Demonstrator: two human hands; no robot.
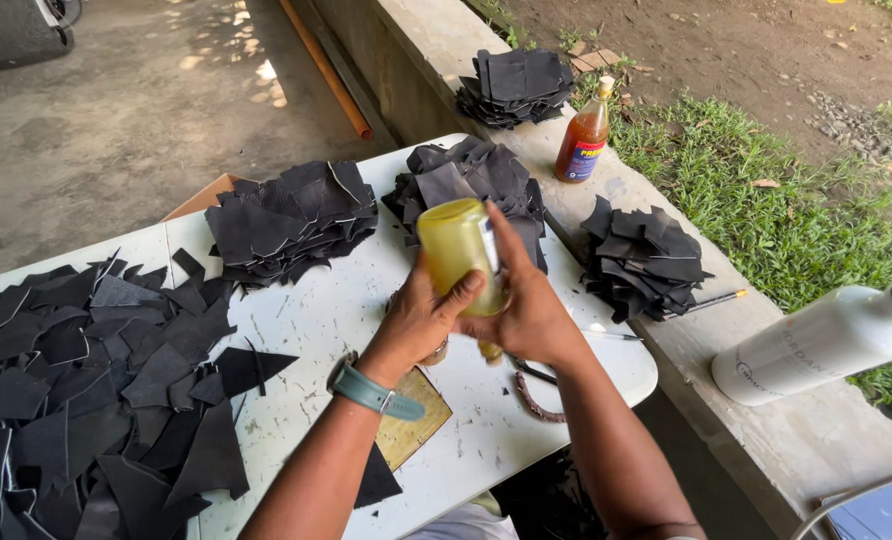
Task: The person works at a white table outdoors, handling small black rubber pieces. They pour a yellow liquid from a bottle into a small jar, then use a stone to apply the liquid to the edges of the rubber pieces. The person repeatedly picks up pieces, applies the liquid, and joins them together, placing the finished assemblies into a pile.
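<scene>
We saw both hands wrapped around a yellow translucent plastic bottle (456,252), held upside down above the white folding table (346,310). The left hand (418,320) gripped its lower part from the near-left, thumb across the front; the right hand (526,305) clasped it from the right, fingers up along the label side. A grey-green wristwatch (371,392) sat on the left wrist.

Relative to the table:
- The bottle hung over its right-centre, just above a small tan square board (414,420) near the front edge.
- A dark curved strap piece (534,398) lay on the top by the right edge, under the right forearm.
- A spread of flat black leather offcuts (86,380) covered the left half.
- Two heaped stacks of black leather pieces sat at the far side: one far-left of centre (291,220), one at the far-right corner (466,185).
- The tabletop was white, scuffed and stained.

Beyond the right edge ran a low grey concrete wall (766,440). On it we saw two more black leather stacks, far (516,85) and near (644,258), an amber liquid bottle with a yellow cap (583,140) between them, a thin pencil-like stick (711,300), and a white metal flask lying on its side (816,345).

Left of the table was a bare concrete floor (116,120). Past the wall there was grass and dirt, in daylight.
</scene>
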